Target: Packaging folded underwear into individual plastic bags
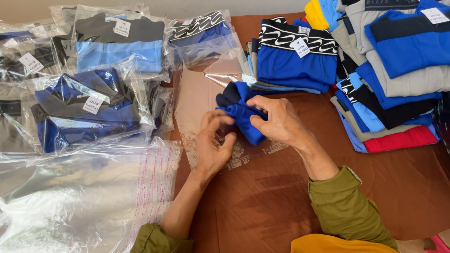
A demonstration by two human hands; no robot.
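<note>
Partly hidden, blue garment [243,115] bunched between left hand [213,145] and right hand [276,122]

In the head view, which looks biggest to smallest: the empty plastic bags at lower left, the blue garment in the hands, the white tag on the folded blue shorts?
1. Empty plastic bags, though nearness to the camera enlarges them.
2. Blue garment.
3. White tag.

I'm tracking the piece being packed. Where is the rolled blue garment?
In the head view's centre, the rolled blue garment is gripped by both hands, left hand and right hand, above a clear bag.
</note>
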